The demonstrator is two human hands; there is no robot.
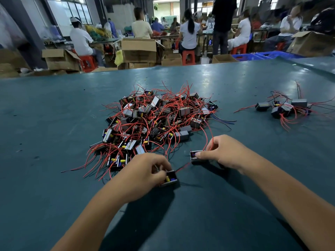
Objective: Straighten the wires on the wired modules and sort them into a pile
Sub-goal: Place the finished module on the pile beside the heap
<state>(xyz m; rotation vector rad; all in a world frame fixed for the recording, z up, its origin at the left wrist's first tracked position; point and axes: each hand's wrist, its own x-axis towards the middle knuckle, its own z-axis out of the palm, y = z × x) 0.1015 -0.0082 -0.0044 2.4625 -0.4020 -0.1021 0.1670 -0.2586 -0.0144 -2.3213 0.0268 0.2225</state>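
Observation:
A big tangled heap of small black wired modules with red wires lies in the middle of the green table. A smaller pile of modules lies at the right. My left hand grips one black module with yellow and blue parts, just in front of the heap. My right hand holds a second module, thumb on its top, fingers pinching its red wire, which arcs upward. A red wire runs between the two modules.
The table's far edge runs across the view. Beyond it stand cardboard boxes, red stools, blue crates and several seated people at other benches.

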